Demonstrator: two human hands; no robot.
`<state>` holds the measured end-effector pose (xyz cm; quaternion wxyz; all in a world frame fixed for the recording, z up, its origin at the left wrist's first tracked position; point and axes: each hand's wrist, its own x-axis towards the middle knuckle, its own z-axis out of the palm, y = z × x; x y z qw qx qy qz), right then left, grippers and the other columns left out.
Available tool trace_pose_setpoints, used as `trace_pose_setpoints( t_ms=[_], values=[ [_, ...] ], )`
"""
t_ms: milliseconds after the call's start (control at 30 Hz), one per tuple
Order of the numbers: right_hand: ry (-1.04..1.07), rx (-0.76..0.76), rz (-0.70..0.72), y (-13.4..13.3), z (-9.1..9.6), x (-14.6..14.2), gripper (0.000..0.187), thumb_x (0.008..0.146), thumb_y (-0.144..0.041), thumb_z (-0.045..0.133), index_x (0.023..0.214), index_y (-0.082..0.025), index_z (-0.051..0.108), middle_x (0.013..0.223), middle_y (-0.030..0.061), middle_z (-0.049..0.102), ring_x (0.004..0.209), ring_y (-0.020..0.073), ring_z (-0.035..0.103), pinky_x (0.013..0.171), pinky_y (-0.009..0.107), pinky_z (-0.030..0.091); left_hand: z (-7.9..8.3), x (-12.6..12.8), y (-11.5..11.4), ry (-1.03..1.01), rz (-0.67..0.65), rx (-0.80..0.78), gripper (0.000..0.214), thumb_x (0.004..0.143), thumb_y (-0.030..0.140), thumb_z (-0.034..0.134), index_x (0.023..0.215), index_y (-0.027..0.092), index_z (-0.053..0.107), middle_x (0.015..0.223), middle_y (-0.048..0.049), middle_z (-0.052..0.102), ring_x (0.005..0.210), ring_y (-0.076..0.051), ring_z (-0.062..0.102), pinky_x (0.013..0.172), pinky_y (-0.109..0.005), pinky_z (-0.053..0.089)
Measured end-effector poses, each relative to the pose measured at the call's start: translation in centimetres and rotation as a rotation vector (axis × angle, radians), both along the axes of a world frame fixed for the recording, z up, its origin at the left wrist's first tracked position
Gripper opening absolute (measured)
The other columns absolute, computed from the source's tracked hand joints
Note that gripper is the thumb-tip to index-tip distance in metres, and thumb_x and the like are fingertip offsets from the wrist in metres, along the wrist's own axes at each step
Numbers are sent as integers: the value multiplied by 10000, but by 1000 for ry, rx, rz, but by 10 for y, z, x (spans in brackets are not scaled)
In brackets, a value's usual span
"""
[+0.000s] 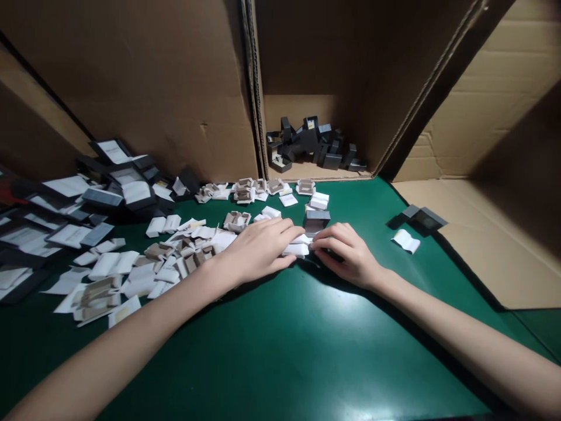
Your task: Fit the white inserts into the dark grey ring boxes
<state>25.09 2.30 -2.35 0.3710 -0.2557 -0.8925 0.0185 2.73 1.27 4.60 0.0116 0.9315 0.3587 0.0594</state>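
In the head view, my left hand (263,242) is closed over a white folded card insert (297,250), with fingers on top and thumb along its near side. From the other end my right hand (348,252) meets the insert, its fingers curled and the tips pinched at the right edge. Just behind the fingertips stands a small dark box (316,220). A white folded piece (319,201) lies beyond that box. Left of my left hand spreads a heap of white and grey-brown card inserts (169,260), partly hidden by my forearm.
Dark boxes with white inserts (125,181) are piled at the left. A cardboard carton (302,104) at the back holds several dark boxes (307,140). On the right, an open dark box (424,220) and a white piece (406,240) lie near another carton (495,245).
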Motion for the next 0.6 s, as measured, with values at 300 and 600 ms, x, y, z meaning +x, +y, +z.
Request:
trace_pose_setpoints(
  t_ms=[300,600],
  values=[
    [163,-5,-18,0,2,-1,134,833,-114,582,936,-200,577,840,47,671,768,165,609,692,335,430,-8,0,1,-221,-21,-179,219,877,265,557,1062,174,486,938,-34,571,822,-176,565,701,-273,425],
    [295,-46,-15,-3,2,-1,157,812,-116,623,929,-209,577,828,57,637,760,179,592,665,344,470,-11,0,3,-318,-96,-171,266,880,301,575,1082,148,496,848,-28,569,759,-164,559,676,-265,433]
  ],
)
